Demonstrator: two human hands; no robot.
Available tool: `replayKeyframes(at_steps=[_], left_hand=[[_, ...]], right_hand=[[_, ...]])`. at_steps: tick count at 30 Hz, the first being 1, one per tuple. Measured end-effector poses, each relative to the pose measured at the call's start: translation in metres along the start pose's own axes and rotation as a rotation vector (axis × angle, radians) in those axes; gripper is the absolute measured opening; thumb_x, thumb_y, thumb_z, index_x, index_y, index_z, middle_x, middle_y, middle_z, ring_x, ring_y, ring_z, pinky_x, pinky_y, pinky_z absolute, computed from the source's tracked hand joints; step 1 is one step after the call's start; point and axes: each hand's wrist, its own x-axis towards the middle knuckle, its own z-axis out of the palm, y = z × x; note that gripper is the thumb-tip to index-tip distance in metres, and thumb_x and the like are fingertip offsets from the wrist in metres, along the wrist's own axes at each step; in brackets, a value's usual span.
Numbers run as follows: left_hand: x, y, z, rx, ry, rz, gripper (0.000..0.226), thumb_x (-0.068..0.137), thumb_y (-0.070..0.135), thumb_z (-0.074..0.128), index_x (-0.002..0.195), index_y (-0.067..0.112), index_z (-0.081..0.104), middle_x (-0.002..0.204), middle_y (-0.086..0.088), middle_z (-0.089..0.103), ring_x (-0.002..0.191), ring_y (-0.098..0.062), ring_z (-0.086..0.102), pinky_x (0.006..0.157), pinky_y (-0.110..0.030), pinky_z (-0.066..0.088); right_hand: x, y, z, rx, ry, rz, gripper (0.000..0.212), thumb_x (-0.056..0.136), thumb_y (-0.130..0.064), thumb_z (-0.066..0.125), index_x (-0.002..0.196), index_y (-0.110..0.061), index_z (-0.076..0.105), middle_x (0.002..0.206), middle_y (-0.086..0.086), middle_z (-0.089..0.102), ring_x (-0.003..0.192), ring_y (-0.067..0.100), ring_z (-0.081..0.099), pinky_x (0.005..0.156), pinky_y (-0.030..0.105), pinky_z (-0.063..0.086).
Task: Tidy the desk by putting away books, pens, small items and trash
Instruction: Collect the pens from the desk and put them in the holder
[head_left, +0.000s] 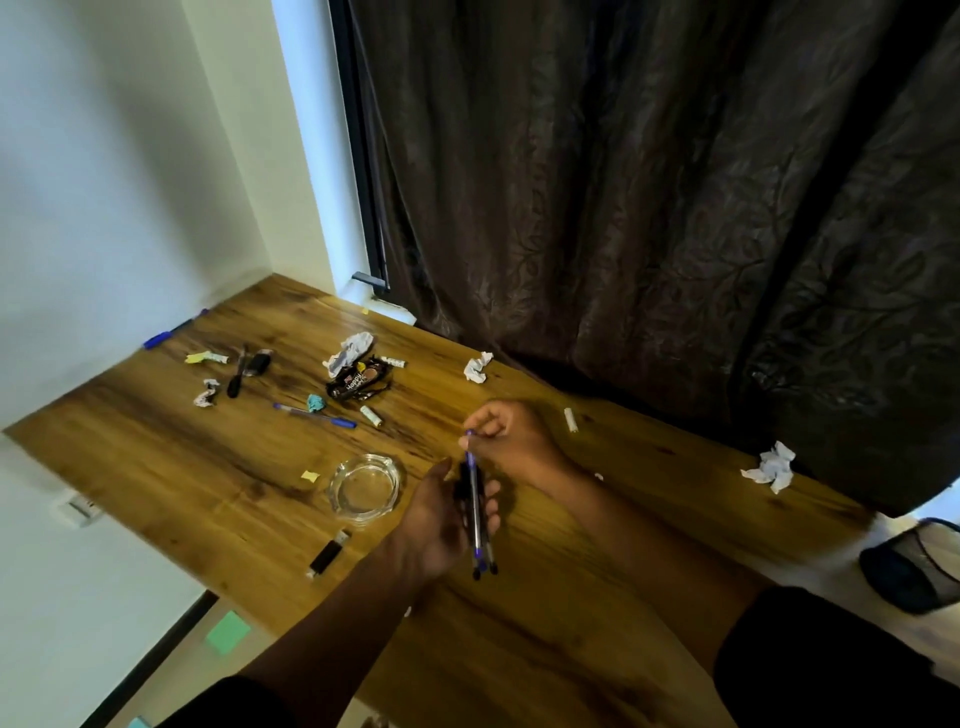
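Head view is showing the left hand (441, 514) cupping a bundle of slim blue-and-clear plastic pens (476, 512) above the wooden table (218, 467), while the right hand's (511, 436) fingers are pinching one pen's top end. Light, stiff, smooth barrels — likely slipping unless gripped mid-shaft.

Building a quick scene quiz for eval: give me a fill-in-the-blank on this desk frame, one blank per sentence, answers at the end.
1. The left hand holds a bundle of ____.
2. The right hand pinches the top end of one pen in that bundle, above the ____ desk.
3. The empty ashtray left of the hands is made of clear ____.
4. The black USB stick lies near the desk's ____ edge.

Answers: pens; wooden; glass; left
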Motion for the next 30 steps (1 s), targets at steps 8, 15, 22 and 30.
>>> replayKeyframes(at_steps=[8, 15, 22, 30], left_hand=[[0.005, 0.06, -0.023, -0.016, -0.031, -0.008, 0.056, 0.103, 0.054, 0.04, 0.121, 0.006, 0.063, 0.09, -0.01, 0.07, 0.068, -0.021, 0.059, 0.067, -0.034, 0.049], [0.009, 0.127, -0.081, -0.033, 0.032, 0.117, 0.042, 0.1, 0.047, 0.046, 0.102, 0.011, 0.068, 0.085, -0.005, 0.07, 0.069, -0.017, 0.057, 0.068, -0.031, 0.045], [0.001, 0.179, -0.141, -0.048, 0.128, 0.21, 0.045, 0.104, 0.046, 0.042, 0.107, 0.007, 0.065, 0.084, -0.009, 0.067, 0.069, -0.02, 0.057, 0.069, -0.034, 0.045], [0.007, 0.201, -0.178, -0.051, 0.159, 0.196, 0.05, 0.105, 0.047, 0.037, 0.111, 0.005, 0.063, 0.086, -0.01, 0.065, 0.07, -0.022, 0.057, 0.071, -0.035, 0.046]], right_hand=[[0.052, -0.005, 0.046, -0.1, 0.178, -0.074, 0.004, 0.084, -0.035, 0.069, 0.08, -0.036, 0.068, 0.087, -0.015, 0.071, 0.086, 0.002, 0.065, 0.08, 0.037, 0.058], [0.109, -0.025, 0.104, -0.338, 0.072, -0.028, 0.006, 0.084, -0.028, 0.067, 0.086, -0.032, 0.072, 0.089, -0.012, 0.075, 0.085, 0.012, 0.069, 0.077, 0.037, 0.06], [0.141, -0.037, 0.179, -0.604, -0.146, -0.02, 0.018, 0.079, -0.034, 0.075, 0.067, -0.023, 0.066, 0.078, -0.005, 0.069, 0.078, 0.02, 0.067, 0.075, 0.037, 0.06], [0.156, -0.035, 0.2, -0.871, -0.183, -0.112, 0.011, 0.084, -0.032, 0.07, 0.091, -0.025, 0.074, 0.102, 0.001, 0.068, 0.096, 0.027, 0.067, 0.079, 0.034, 0.056]])
